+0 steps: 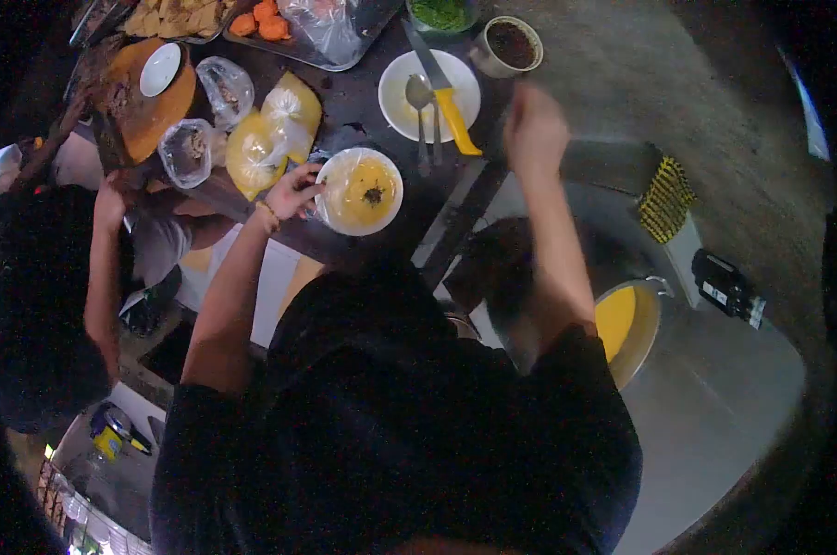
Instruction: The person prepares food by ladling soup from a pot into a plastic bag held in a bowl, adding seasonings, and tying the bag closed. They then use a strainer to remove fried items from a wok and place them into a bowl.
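My left hand [293,192] grips the left rim of a white bowl [324,215] lined with clear plastic. Yellow soup [363,176] fills it, with a small heap of dark flecks on top. To the right, my right hand [536,134] is raised and blurred, its fingers drawn together; what they hold, if anything, is hidden. Just beyond it stands a cup of dark seasoning [509,46]. Between the two hands lies a white plate [397,104] bearing a yellow-handled knife [453,116] and two spoons [419,97].
Filled bags of yellow soup [254,153] and smaller clear bags [187,153] lie left. A metal tray [344,60] and chopped greens [441,13] sit behind. A pot [642,340] of yellow liquid, a scrub brush [666,199] and a dark bottle [725,287] are right. Another person's arm [104,277] works at left.
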Motion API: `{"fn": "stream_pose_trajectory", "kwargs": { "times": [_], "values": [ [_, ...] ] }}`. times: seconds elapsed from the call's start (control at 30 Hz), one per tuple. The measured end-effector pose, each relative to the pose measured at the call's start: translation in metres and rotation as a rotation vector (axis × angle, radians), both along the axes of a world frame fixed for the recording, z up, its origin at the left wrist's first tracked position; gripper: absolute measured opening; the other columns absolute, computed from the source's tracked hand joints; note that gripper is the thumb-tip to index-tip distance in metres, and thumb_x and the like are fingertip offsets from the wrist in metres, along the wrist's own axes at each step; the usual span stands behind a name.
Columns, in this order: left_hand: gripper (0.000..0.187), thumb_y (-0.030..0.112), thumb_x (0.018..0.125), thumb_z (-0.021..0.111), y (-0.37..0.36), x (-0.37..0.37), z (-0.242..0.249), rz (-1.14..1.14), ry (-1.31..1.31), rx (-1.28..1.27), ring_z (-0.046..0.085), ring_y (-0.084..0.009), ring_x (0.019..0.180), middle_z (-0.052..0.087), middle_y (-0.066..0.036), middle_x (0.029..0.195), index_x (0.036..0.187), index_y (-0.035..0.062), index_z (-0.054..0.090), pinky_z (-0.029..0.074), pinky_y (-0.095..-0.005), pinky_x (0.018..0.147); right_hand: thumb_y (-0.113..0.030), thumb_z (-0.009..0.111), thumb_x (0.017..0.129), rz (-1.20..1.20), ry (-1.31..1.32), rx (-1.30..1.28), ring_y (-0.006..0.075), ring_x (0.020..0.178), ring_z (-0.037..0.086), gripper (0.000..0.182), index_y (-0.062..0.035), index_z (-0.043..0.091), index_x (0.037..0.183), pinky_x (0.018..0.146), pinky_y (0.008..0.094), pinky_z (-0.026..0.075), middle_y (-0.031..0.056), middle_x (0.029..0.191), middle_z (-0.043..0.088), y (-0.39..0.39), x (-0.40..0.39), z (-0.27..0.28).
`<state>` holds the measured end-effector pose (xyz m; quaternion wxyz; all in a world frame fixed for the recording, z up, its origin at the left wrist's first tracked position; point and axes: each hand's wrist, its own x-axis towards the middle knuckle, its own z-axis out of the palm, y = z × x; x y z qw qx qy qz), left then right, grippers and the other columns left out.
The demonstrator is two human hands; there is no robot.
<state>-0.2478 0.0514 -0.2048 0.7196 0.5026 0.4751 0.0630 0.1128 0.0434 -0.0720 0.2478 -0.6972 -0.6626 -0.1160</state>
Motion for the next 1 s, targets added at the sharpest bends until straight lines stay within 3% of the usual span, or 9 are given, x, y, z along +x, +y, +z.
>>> {"fn": "stream_pose_trajectory", "kwargs": {
  "times": [0.2, 0.27, 0.33, 0.5, 0.53, 0.57, 0.63, 0.8, 1.0],
  "values": [
    [0.037, 0.011, 0.082, 0.054, -0.013, -0.004, -0.009, 0.056, -0.017, 0.081, 0.051, -0.0087, 0.055, 0.056, -0.004, 0.086, 0.116, 0.006, 0.042, 0.043, -0.02, 0.04, -0.012, 0.053, 0.071, -0.19, -0.152, -0.254, 0.0291, 0.072, 0.055, 0.009, -0.0076, 0.056, 0.079, 0.056, 0.0422, 0.046, 0.0108, 0.076, 0.055, 0.079, 0.058, -0.051],
    [0.037, 0.011, 0.082, 0.054, -0.014, -0.001, -0.002, 0.067, 0.017, 0.136, 0.051, -0.0087, 0.054, 0.056, -0.004, 0.086, 0.116, 0.0057, 0.042, 0.043, -0.0202, 0.039, -0.016, 0.054, 0.07, -0.158, -0.511, 0.04, 0.0279, 0.075, 0.055, 0.012, -0.0089, 0.058, 0.08, 0.06, 0.0415, 0.045, 0.0104, 0.079, 0.056, 0.077, 0.038, -0.037],
    [0.037, 0.011, 0.081, 0.055, -0.018, -0.002, 0.0, 0.077, 0.011, 0.156, 0.05, -0.0081, 0.054, 0.056, -0.004, 0.083, 0.116, 0.0048, 0.044, 0.042, -0.0203, 0.039, -0.016, 0.055, 0.068, 0.068, -0.312, 0.189, 0.0284, 0.076, 0.054, 0.013, -0.0092, 0.06, 0.078, 0.066, 0.0414, 0.043, 0.0104, 0.079, 0.056, 0.079, -0.007, -0.032],
    [0.037, 0.011, 0.082, 0.055, -0.031, -0.012, 0.006, 0.093, -0.019, 0.126, 0.05, -0.0069, 0.054, 0.056, -0.002, 0.079, 0.117, 0.0054, 0.045, 0.042, -0.0203, 0.039, -0.021, 0.049, 0.079, 0.754, 0.558, -0.506, 0.0334, 0.081, 0.054, 0.018, -0.0075, 0.06, 0.083, 0.072, 0.0395, 0.044, 0.0161, 0.08, 0.057, 0.044, -0.142, -0.086],
    [0.037, 0.011, 0.082, 0.055, -0.033, -0.014, 0.013, 0.101, -0.013, 0.128, 0.05, -0.0069, 0.054, 0.056, -0.002, 0.079, 0.117, 0.0054, 0.045, 0.042, -0.0203, 0.039, -0.025, 0.05, 0.083, 0.746, 0.639, -0.919, 0.02, 0.086, 0.056, 0.025, -0.0056, 0.059, 0.096, 0.076, 0.0285, 0.042, 0.0091, 0.094, 0.06, 0.046, -0.152, -0.09],
    [0.036, 0.01, 0.082, 0.054, -0.036, -0.015, 0.022, 0.108, -0.031, 0.101, 0.05, -0.0068, 0.054, 0.055, -0.001, 0.078, 0.116, 0.0056, 0.046, 0.042, -0.0202, 0.039, -0.025, 0.05, 0.083, 0.759, 0.641, -0.917, 0.02, 0.086, 0.056, 0.025, -0.0056, 0.059, 0.096, 0.076, 0.0285, 0.042, 0.0091, 0.094, 0.06, 0.048, -0.155, -0.098],
    [0.035, 0.01, 0.082, 0.054, -0.043, -0.024, 0.029, 0.124, -0.039, 0.078, 0.05, -0.0068, 0.055, 0.055, -0.001, 0.078, 0.116, 0.0059, 0.046, 0.042, -0.0201, 0.039, -0.026, 0.05, 0.084, 0.662, 1.222, -1.641, 0.0112, 0.087, 0.054, 0.026, -0.0056, 0.06, 0.098, 0.076, 0.0235, 0.041, 0.0046, 0.094, 0.06, 0.053, -0.16, -0.118],
    [0.036, 0.009, 0.081, 0.054, -0.061, -0.041, 0.024, 0.26, -0.098, 0.097, 0.052, -0.0065, 0.056, 0.058, -0.003, 0.081, 0.116, 0.0052, 0.046, 0.041, -0.0195, 0.04, -0.029, 0.054, 0.081, 0.754, 1.31, -1.31, 0.0096, 0.082, 0.05, 0.026, -0.0045, 0.06, 0.089, 0.074, 0.0224, 0.038, 0.0006, 0.087, 0.058, 0.027, -0.146, -0.136],
    [0.036, 0.009, 0.081, 0.054, -0.075, -0.052, -0.001, 0.35, -0.106, 0.016, 0.056, -0.0079, 0.056, 0.06, -0.004, 0.08, 0.116, 0.0041, 0.046, 0.041, -0.0196, 0.041, -0.019, 0.051, 0.083, 0.41, 1.493, -1.123, 0.0079, 0.074, 0.047, 0.014, -0.0068, 0.054, 0.09, 0.065, 0.0203, 0.037, -0.002, 0.079, 0.051, -0.012, -0.135, -0.174]
  ]
}}
